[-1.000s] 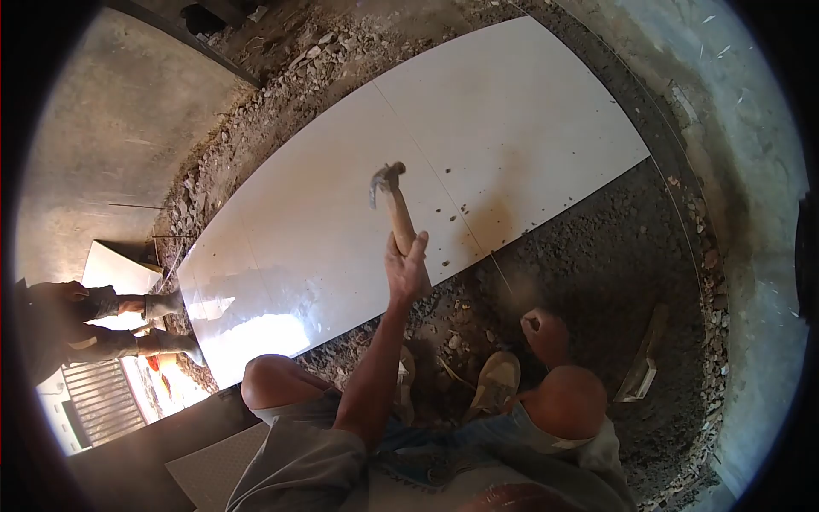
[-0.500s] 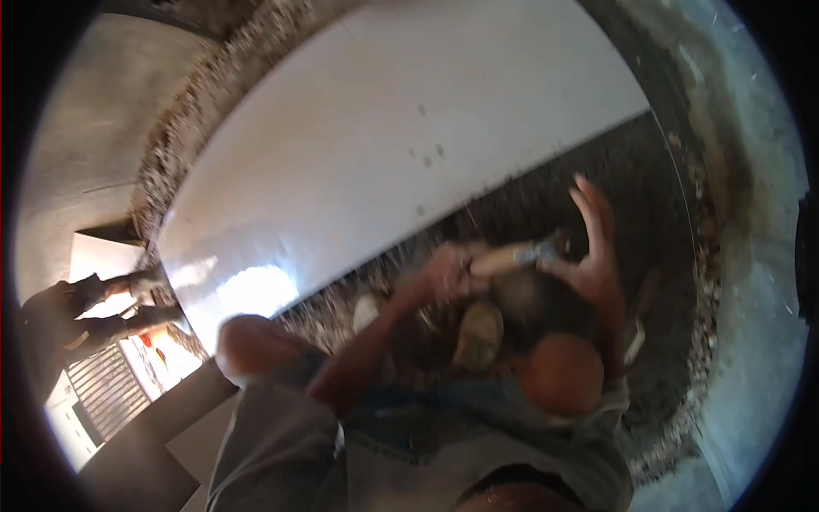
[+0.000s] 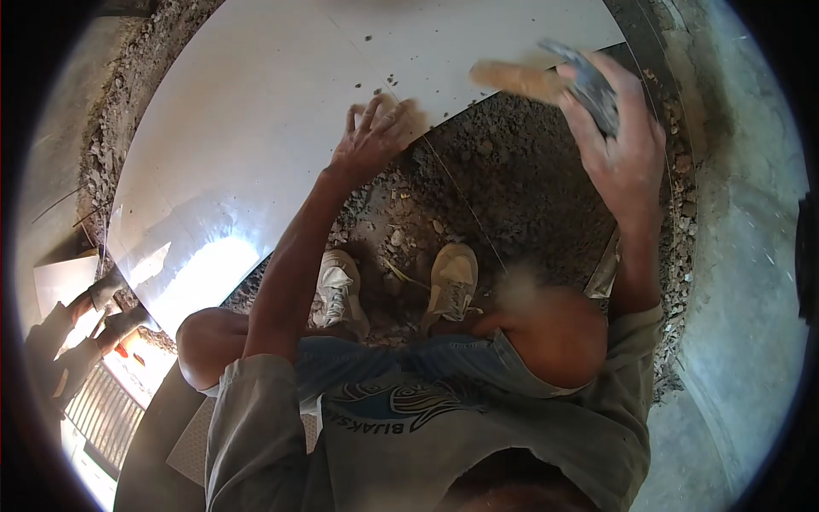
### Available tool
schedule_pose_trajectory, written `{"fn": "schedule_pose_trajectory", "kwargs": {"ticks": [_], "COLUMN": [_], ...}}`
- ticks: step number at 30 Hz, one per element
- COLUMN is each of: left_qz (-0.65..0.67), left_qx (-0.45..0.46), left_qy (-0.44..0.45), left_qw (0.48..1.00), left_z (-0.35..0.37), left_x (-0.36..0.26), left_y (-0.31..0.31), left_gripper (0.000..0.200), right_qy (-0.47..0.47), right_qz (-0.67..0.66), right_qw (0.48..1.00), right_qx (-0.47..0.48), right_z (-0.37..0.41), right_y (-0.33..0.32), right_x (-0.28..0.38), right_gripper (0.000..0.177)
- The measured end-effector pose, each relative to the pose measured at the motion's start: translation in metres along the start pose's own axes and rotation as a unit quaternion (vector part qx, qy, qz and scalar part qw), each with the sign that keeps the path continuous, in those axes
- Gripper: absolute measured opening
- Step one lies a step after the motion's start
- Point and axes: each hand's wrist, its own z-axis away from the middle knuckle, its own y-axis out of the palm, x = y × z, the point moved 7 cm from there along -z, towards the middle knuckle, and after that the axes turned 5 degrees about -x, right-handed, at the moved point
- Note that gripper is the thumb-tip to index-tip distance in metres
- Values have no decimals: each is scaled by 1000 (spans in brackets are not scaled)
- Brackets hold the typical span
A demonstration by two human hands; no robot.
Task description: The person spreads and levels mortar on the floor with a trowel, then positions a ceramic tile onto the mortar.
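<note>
The hammer [image 3: 516, 81] is found in the right hand [image 3: 627, 145], which grips it by the head, not by the handle: the fingers and thumb close about the metal, and the wooden shaft projects free. The shaft's long axis runs crosswise to the body, its butt pointing left, on the side of the left hand [image 3: 367, 149]; a gap separates butt from fingertips. In the view the shaft crosses the near edge of the slab [image 3: 256, 102], left of the near right corner; its height above that edge cannot be determined, and blur softens its outline. The right hand is therefore the nearer to the hammer, being in contact, while the left hand is nearer the butt than the head. The left hand holds nothing visible; its fingers are spread, palm down, over the slab's near edge, with fingertips on or just above the surface, and the pressure applied cannot be judged. Dark crumbs [image 3: 368, 37] lie on the slab beyond those fingertips. Bare soil [image 3: 512, 179] adjoins the near edge, crossed by a thin line [image 3: 461, 198]; both shoes [image 3: 454, 277] stand on the near side of it.
</note>
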Motion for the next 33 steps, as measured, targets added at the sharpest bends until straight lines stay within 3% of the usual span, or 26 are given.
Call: {"fn": "schedule_pose_trajectory", "kwargs": {"ticks": [2,5,6,10,13,16,33], "left_qz": [-39,-26,-25,-27,-42,-42,-32], "left_qx": [17,-24,-22,-9,-5,12,33], "left_qy": [-1,-6,-9,-27,-40,-48,-69], "left_qw": [999,999,999,999,998,998,997], "left_z": [-3,-6,-4,5,2,6,8], "left_x": [-6,-6,-5,-6,-4,-4,-6], "left_y": [2,5,8,7,6,7,9], "left_gripper": [59,61,62,64,64,64,62], "right_qy": [-62,-11,-35,-9,-75,3,12], "right_qz": [47,-30,-44,-18,-14,-7,-26], "right_qw": [997,997,995,995,995,994,996], "right_qx": [1,74,83,95,56,105,86], "right_z": [-18,-37,-40,-22,-22,-21,-24], "right_y": [16,46,54,104,112,118,119], "right_x": [20,24,25,0,1,-3,8], "right_gripper": [40,47,44,40,45,40,40]}}
